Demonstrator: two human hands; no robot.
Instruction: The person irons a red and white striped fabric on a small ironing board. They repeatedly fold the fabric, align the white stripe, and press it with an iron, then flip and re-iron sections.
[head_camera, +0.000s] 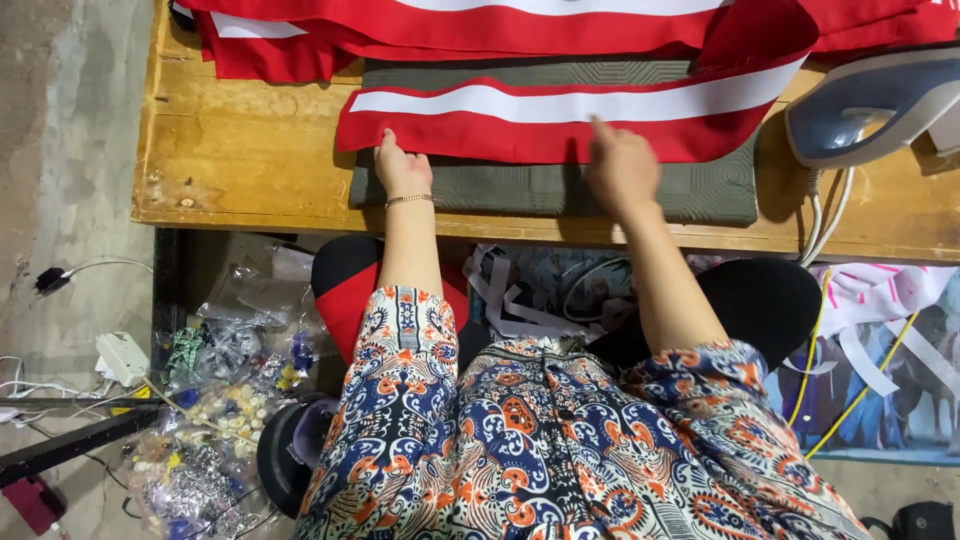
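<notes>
A red cloth piece with a white stripe lies flat across a grey-green quilted pad on a wooden table. My left hand rests at the cloth's lower left corner, fingers on its edge, a thin bracelet on the wrist. My right hand presses on the cloth's near hem towards the middle, index finger stretched forward and slightly blurred. Neither hand lifts the cloth.
More red and white cloth is piled at the table's far side. A grey steam iron sits at the right, its cord hanging over the edge. Bags of beads, a power strip and cables lie on the floor at left.
</notes>
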